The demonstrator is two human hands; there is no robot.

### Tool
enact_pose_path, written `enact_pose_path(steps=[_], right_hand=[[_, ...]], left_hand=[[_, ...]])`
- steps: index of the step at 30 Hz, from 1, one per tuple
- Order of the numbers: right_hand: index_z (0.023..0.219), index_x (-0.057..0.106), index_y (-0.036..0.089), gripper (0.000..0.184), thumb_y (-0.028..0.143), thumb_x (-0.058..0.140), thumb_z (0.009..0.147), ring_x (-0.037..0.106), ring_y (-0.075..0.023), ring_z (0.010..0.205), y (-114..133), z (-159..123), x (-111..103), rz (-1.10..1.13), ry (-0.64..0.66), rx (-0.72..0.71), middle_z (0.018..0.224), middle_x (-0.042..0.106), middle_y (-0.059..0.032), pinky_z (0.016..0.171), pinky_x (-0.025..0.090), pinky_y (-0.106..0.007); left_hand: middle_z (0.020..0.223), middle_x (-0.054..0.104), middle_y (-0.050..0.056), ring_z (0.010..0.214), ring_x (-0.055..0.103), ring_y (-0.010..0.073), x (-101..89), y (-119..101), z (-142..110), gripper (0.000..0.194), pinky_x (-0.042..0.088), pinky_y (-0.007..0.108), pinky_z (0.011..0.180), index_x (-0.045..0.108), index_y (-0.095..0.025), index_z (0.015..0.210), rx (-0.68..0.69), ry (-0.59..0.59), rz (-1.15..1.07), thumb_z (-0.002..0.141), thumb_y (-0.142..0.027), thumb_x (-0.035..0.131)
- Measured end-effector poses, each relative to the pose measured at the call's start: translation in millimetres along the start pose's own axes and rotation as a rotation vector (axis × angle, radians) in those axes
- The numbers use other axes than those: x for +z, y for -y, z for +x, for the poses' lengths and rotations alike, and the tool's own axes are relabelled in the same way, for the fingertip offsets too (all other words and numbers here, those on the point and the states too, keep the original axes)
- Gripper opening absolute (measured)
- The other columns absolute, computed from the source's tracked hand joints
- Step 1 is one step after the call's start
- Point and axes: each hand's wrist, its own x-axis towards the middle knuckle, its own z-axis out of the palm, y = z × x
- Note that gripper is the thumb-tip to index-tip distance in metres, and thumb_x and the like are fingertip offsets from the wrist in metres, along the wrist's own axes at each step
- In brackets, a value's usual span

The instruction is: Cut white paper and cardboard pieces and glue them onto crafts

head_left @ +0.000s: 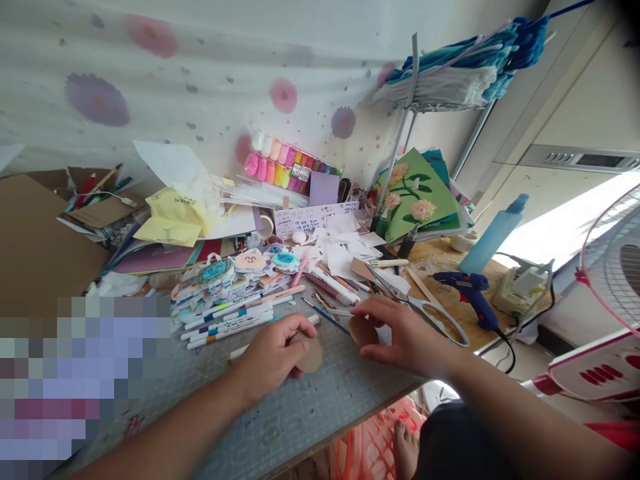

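Note:
My left hand (280, 350) is closed on a round piece of brown cardboard (311, 356), thumb on top, low over the grey cutting mat (260, 427). A second brown cardboard piece (364, 332), rounded at the edge, sits between the thumb and fingers of my right hand (395, 332). Just beyond my left hand several markers (233, 325) lie side by side. Silver scissors (435, 317) rest behind my right hand, their handles partly hidden by it. A thin blue brush (325, 315) lies between the two hands.
Paper cut-outs (215, 273) are heaped behind the markers. At the right are a blue glue gun (465, 290), a blue bottle (495, 233) and a fan (615, 253). A cardboard box (45, 233) stands left. Colourful clay packs (285, 163) lean at the back.

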Motion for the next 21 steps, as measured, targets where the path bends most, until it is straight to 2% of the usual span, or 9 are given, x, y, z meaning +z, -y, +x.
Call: enact_pose_path(steps=[3, 6, 9, 12, 16, 19, 21], right_hand=[[0.109, 0.061, 0.018, 0.039, 0.025, 0.074, 0.073, 0.060, -0.0206, 0.089, 3, -5, -1, -0.072, 0.096, 0.009, 0.104, 0.062, -0.0073, 0.078, 0.050, -0.034], [0.100, 0.062, 0.018, 0.034, 0.027, 0.076, 0.071, 0.059, -0.0203, 0.086, 11, -9, 2, -0.108, 0.143, -0.002, 0.097, 0.063, -0.0053, 0.075, 0.048, -0.031], [0.096, 0.063, 0.018, 0.027, 0.023, 0.074, 0.071, 0.060, -0.0194, 0.086, 16, -11, 5, -0.092, 0.143, -0.046, 0.097, 0.064, -0.0052, 0.076, 0.046, -0.029], [0.090, 0.064, 0.018, 0.008, 0.020, 0.060, 0.083, 0.060, -0.0161, 0.078, 17, -11, 9, -0.043, 0.151, -0.063, 0.090, 0.066, -0.0042, 0.072, 0.045, -0.026], [0.077, 0.064, 0.018, 0.023, 0.021, 0.047, 0.093, 0.057, -0.0144, 0.070, 16, -5, 11, -0.024, 0.100, -0.006, 0.076, 0.063, -0.0025, 0.066, 0.043, -0.024], [0.077, 0.065, 0.017, 0.023, 0.021, 0.048, 0.093, 0.057, -0.0152, 0.074, 16, 0, 13, 0.010, 0.019, 0.005, 0.080, 0.063, -0.0037, 0.069, 0.043, -0.024], [0.079, 0.067, 0.017, 0.019, 0.021, 0.052, 0.090, 0.058, -0.0154, 0.074, 17, 3, 15, 0.063, 0.003, 0.010, 0.079, 0.063, -0.0036, 0.069, 0.043, -0.025]], left_hand=[[0.067, 0.061, -0.001, 0.064, 0.055, 0.0175, 1.0, 2, -1, 0.014, 0.039, 0.026, 0.059, 0.064, -0.020, 0.079, 0.142, -0.018, 0.320, 0.070, -0.013, 0.055], [0.073, 0.064, -0.001, 0.072, 0.057, 0.0197, 2.7, 4, -2, 0.016, 0.037, 0.028, 0.066, 0.063, -0.022, 0.079, 0.222, 0.002, 0.496, 0.071, -0.013, 0.052], [0.074, 0.063, 0.000, 0.073, 0.057, 0.0201, 5.0, 4, -3, 0.013, 0.035, 0.028, 0.065, 0.059, -0.022, 0.076, 0.241, 0.035, 0.587, 0.070, -0.013, 0.052], [0.076, 0.060, 0.001, 0.073, 0.054, 0.0201, 5.0, 1, -5, 0.009, 0.034, 0.028, 0.064, 0.055, -0.022, 0.072, 0.262, 0.064, 0.697, 0.068, -0.014, 0.053], [0.083, 0.060, 0.001, 0.078, 0.055, 0.0193, -6.3, -7, -12, 0.013, 0.035, 0.028, 0.067, 0.056, -0.022, 0.077, 0.206, 0.151, 0.875, 0.071, -0.013, 0.050], [0.087, 0.063, 0.002, 0.083, 0.058, 0.0204, -19.7, -15, -19, 0.016, 0.037, 0.029, 0.070, 0.061, -0.023, 0.076, 0.167, 0.241, 0.960, 0.072, -0.011, 0.050], [0.088, 0.063, 0.003, 0.086, 0.058, 0.0228, -23.9, -18, -22, 0.012, 0.037, 0.031, 0.073, 0.063, -0.023, 0.073, 0.177, 0.230, 0.994, 0.074, -0.015, 0.053]])
